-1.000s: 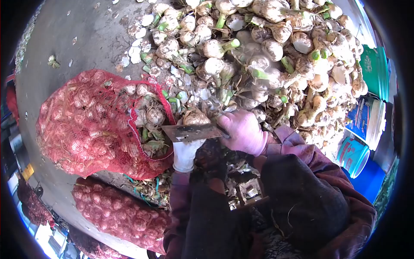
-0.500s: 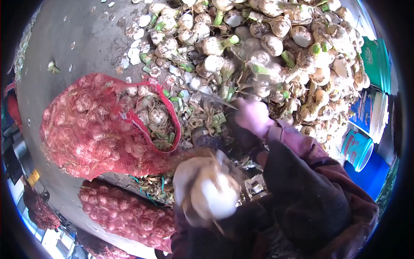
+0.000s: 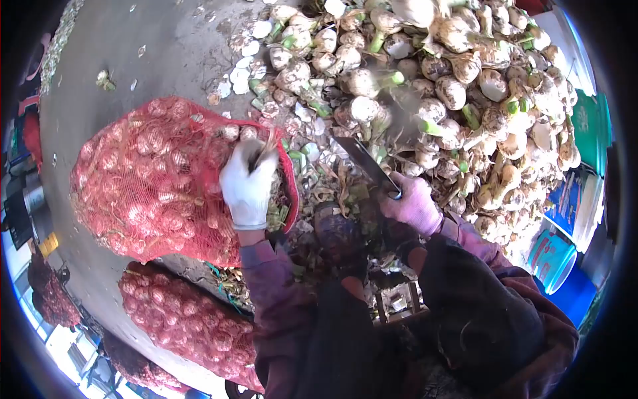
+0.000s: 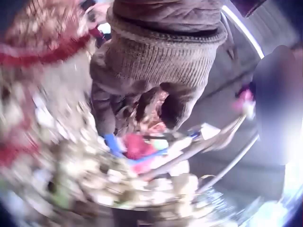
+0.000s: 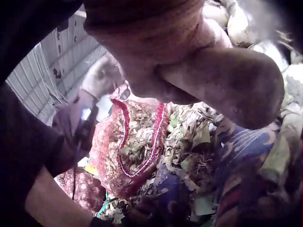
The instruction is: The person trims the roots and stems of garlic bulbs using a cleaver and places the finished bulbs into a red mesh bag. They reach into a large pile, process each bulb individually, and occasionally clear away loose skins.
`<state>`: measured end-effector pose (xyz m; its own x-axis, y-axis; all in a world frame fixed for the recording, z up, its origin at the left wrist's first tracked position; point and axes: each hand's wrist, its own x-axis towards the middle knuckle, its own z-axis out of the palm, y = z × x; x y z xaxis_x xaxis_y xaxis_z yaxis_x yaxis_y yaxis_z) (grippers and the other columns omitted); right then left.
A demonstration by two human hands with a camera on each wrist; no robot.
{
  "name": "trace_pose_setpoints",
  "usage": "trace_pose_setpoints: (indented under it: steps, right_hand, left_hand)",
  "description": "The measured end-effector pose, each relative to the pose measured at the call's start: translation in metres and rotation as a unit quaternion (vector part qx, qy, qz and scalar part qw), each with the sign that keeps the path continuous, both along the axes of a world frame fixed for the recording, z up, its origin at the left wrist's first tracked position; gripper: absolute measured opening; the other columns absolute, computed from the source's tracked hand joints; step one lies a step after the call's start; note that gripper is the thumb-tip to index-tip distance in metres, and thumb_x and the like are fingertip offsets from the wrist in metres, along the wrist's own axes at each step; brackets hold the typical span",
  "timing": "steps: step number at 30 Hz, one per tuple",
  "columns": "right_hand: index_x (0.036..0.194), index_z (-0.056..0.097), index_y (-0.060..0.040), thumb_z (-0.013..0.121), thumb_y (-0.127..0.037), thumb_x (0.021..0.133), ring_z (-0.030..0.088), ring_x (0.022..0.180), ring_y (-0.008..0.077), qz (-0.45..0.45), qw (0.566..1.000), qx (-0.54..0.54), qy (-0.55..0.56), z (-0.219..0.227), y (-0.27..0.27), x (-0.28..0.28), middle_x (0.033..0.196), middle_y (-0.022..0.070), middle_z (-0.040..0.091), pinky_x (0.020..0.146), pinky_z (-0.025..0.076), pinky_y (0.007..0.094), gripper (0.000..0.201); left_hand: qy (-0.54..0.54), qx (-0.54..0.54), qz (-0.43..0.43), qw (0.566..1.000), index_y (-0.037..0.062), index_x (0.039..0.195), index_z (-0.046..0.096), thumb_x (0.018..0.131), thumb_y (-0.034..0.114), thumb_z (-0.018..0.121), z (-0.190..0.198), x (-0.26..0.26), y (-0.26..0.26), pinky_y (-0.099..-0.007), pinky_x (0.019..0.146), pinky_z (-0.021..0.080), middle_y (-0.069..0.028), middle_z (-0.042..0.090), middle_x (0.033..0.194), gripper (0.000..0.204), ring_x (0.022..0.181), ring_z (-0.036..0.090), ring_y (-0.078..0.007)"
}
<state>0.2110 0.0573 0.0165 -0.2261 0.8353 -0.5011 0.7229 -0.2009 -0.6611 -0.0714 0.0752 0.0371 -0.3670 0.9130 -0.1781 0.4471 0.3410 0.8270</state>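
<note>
My left hand (image 3: 249, 183), in a white glove, is over the mouth of the red mesh bag (image 3: 143, 193). Its fingers look loosely bent, and in the left wrist view no bulb shows between thumb and fingers of the glove (image 4: 156, 61). A pink glove covers my right hand (image 3: 413, 205), which grips a knife (image 3: 364, 159) by its handle, the wide blade slanting up and left. Beyond that hand lies a big heap of garlic bulbs (image 3: 452, 93) with cut green stems. The right wrist view shows the right thumb (image 5: 227, 82) and the bag's red rim (image 5: 158, 127).
A second, full mesh bag (image 3: 183, 319) lies nearer my body on the left. Peelings and stem scraps (image 3: 325, 183) litter the concrete floor (image 3: 166, 53) between bag and heap. Green (image 3: 590, 133) and turquoise (image 3: 555, 259) buckets stand at the right, beyond the heap.
The knife blade was across a bulb in my left hand; then that hand drew back near the camera with the bulb. Now it is over the bag's mouth, and the right hand stays back with the knife.
</note>
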Motion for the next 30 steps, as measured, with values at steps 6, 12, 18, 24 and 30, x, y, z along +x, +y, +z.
trace_pose_setpoints:
  steps: [6, 12, 18, 24, 30]
  right_hand:
    - [0.082, 0.059, -0.0087, 0.062, -0.026, 0.067, 0.060, 0.062, 0.0377, 0.012, 1.000, -0.009, -0.023, 0.007, 0.002, -0.008, 0.061, 0.0181, 0.059, 0.059, 0.049, 0.0428, 0.023]
    - [0.085, 0.058, -0.0086, 0.063, -0.026, 0.066, 0.060, 0.065, 0.0379, 0.034, 0.998, -0.007, -0.047, 0.005, 0.002, -0.002, 0.063, 0.0186, 0.059, 0.059, 0.048, 0.0441, 0.026]
    - [0.081, 0.061, -0.0099, 0.066, -0.022, 0.067, 0.061, 0.058, 0.0318, 0.049, 0.993, 0.099, 0.045, 0.023, 0.009, -0.018, 0.063, 0.0124, 0.060, 0.053, 0.049, 0.0378, 0.019]
    - [0.085, 0.054, -0.0077, 0.067, -0.022, 0.060, 0.058, 0.065, 0.0289, 0.237, 0.936, 0.259, 0.018, 0.032, 0.021, -0.020, 0.071, 0.0095, 0.054, 0.059, 0.045, 0.0396, 0.031]
    - [0.087, 0.052, -0.0076, 0.066, -0.025, 0.063, 0.059, 0.066, 0.0278, 0.304, 0.918, 0.249, -0.045, 0.030, 0.016, -0.021, 0.074, 0.0097, 0.055, 0.060, 0.045, 0.0392, 0.032]
  left_hand:
    - [0.490, -0.151, -0.137, 0.848, 0.0137, 0.102, 0.055, 0.060, 0.024, 0.070, -0.032, 0.009, -0.043, -0.0406, 0.080, 0.045, -0.0106, 0.048, 0.117, 0.046, 0.103, 0.046, -0.0299]
    - [0.536, -0.290, -0.115, 0.785, 0.0107, 0.103, 0.054, 0.058, 0.031, 0.076, -0.041, 0.015, -0.026, -0.0431, 0.082, 0.042, -0.0063, 0.046, 0.117, 0.053, 0.104, 0.044, -0.0279]
    - [-0.098, 0.003, -0.028, 0.995, 0.0058, 0.115, 0.052, 0.058, 0.013, 0.080, -0.020, 0.036, -0.060, -0.0335, 0.078, 0.050, -0.0102, 0.060, 0.102, 0.065, 0.086, 0.062, -0.0268]
    - [-0.392, 0.062, -0.038, 0.917, -0.0010, 0.127, 0.039, 0.063, 0.000, 0.076, -0.037, 0.080, -0.056, -0.0368, 0.092, 0.045, -0.0140, 0.049, 0.122, 0.074, 0.111, 0.049, -0.0218]
    - [-0.411, -0.044, 0.009, 0.911, -0.0001, 0.129, 0.036, 0.072, 0.005, 0.071, -0.059, 0.067, -0.083, -0.0383, 0.093, 0.045, -0.0141, 0.050, 0.121, 0.068, 0.109, 0.052, -0.0240]
